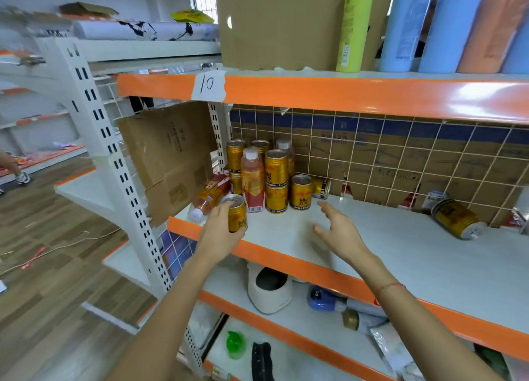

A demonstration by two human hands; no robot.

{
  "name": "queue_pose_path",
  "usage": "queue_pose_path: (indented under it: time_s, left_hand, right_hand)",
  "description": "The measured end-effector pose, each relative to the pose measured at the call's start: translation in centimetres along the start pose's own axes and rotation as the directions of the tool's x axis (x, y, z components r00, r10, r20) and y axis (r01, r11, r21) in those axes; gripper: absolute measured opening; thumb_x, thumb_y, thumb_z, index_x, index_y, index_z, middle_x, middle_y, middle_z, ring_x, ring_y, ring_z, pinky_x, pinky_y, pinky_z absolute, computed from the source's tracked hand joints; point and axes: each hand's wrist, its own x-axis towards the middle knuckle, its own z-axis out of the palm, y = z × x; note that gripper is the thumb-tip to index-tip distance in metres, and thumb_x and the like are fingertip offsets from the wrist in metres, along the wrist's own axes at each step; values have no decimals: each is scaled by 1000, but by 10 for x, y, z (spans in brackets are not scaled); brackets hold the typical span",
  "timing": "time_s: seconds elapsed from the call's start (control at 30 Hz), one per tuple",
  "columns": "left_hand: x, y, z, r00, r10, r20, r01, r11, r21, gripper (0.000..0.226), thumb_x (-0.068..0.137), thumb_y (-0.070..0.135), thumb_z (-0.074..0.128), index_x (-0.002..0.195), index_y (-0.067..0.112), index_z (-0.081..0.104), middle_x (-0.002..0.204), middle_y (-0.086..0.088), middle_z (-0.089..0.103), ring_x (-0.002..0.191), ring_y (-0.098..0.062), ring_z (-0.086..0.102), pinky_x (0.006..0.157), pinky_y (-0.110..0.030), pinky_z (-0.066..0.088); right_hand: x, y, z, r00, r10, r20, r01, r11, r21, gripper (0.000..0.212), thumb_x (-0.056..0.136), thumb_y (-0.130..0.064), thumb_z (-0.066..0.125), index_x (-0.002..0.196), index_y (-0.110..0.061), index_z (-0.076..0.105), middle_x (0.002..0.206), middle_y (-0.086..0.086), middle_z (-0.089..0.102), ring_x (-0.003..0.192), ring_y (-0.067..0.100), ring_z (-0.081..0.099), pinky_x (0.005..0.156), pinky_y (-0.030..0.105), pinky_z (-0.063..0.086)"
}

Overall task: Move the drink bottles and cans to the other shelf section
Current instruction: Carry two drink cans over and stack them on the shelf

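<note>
My left hand [219,227] grips a gold can [237,213] upright at the front left edge of the white shelf [400,243]. Behind it stands a cluster of gold cans [276,167], some stacked two high, with an upright tea bottle [252,180] among them. Another bottle [209,198] lies on its side at the shelf's left end, cap outward. One gold can [322,188] lies on its side by the mesh back. Far right, a lone gold can [456,218] also lies toppled. My right hand [337,230] hovers over the shelf with fingers spread, holding nothing.
A cardboard sheet [169,157] leans at the shelf's left end beside a white perforated upright [114,163]. The shelf above carries a cardboard box [274,22], a yellow-green bottle [355,25] and blue rolls [406,25]. Lower shelves hold a white appliance [270,290] and small items.
</note>
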Motion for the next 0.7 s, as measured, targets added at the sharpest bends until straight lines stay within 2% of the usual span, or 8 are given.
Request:
queue_pose_path:
  time_s: [0.2,0.33,0.43,0.6,0.7]
  left_hand:
    - [31,-11,-6,998,-38,53,35,998,55,80,79,26,74,143,13,28,144,-9,36,133,-25,36,105,-38,36]
    - [49,-16,-7,992,-48,118,40,997,66,89,75,31,78,144,14,25,145,-10,33,132,-26,38,107,-39,38]
    - [63,-23,-7,982,-49,180,38,997,63,93,73,34,80,146,15,25,146,-8,33,133,-26,37,108,-40,38]
    - [80,-35,-3,973,-11,231,1,999,45,95,71,34,81,146,15,27,146,-7,36,132,-24,39,106,-36,39]
    - [85,-41,4,970,21,244,-33,998,47,87,69,35,83,140,16,36,136,-6,45,124,-23,46,100,-35,44]
  right_hand:
    - [40,-36,9,1000,-18,-19,20,992,125,61,88,-18,63,140,-15,34,135,9,52,120,25,52,88,28,40]
    - [77,-59,14,999,-26,-23,30,983,183,69,85,-17,68,143,-13,29,139,12,48,125,29,48,100,39,41]
    - [106,-71,22,999,-31,-45,41,973,228,71,83,-20,71,141,-19,31,138,10,47,126,29,47,104,46,41]
    - [144,-71,44,995,-8,-96,30,974,224,69,78,-23,74,136,-19,38,135,10,48,125,28,47,104,44,39]
    - [155,-67,54,991,20,-129,8,976,217,71,77,-25,76,136,-18,38,135,10,48,125,30,47,104,47,40]
